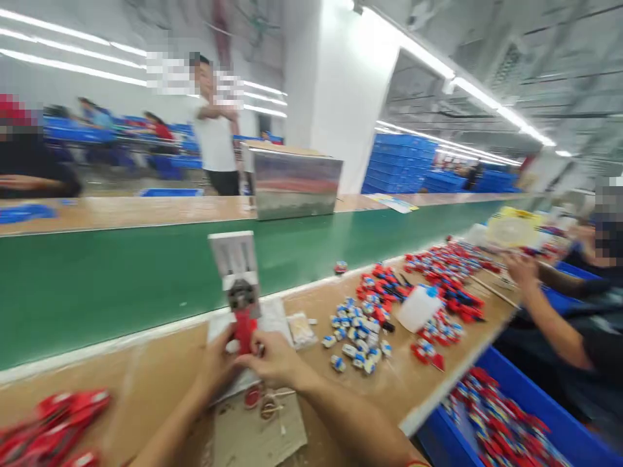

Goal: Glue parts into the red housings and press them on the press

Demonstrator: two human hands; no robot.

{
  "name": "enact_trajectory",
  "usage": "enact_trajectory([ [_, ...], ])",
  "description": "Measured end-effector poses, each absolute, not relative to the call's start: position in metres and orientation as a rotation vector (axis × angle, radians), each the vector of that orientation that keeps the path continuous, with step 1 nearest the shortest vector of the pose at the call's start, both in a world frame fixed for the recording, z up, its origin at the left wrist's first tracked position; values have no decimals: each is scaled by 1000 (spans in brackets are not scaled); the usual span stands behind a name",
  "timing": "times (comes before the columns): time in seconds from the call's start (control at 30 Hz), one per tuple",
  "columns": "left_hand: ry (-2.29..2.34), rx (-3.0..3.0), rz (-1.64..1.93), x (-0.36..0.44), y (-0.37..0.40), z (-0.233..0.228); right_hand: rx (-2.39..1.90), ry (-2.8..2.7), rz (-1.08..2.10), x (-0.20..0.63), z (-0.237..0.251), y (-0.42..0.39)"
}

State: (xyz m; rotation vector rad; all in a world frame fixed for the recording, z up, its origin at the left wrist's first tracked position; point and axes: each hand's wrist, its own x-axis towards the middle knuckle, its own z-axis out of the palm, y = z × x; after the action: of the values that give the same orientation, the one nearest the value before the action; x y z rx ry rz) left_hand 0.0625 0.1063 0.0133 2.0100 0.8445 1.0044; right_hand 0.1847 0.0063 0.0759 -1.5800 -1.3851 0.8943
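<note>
Where both hands meet over the tan bench (146,363), a red plastic piece (244,332) is held between them, just above a white sheet (278,319). Its long axis is set nearly upright in the view, the far end being pointed at the green conveyor belt (146,266) and tilted slightly left. Beyond that end, a dark grey part (242,295) and a white slotted panel (233,253) are seen in line with it; whether they are joined to it cannot be told. By the left hand (217,362) the piece is gripped from its left, the fingers partly hidden. By the right hand (278,360) it is pinched from its right, the thumb laid toward its lower end and the fingers curled. Below, cardboard (260,434) is laid flat; red parts (53,421) are heaped leftward, and small white-and-blue parts (357,331) are scattered rightward
</note>
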Motion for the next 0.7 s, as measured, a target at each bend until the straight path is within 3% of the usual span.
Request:
enact_trajectory([
  [0.23, 804, 1790, 969, 55, 99, 22, -1428, -1405, 848, 186, 61, 6],
  [0.7, 853, 2047, 1028, 47, 104, 9, -1486, -1391, 877, 182, 72, 5],
])
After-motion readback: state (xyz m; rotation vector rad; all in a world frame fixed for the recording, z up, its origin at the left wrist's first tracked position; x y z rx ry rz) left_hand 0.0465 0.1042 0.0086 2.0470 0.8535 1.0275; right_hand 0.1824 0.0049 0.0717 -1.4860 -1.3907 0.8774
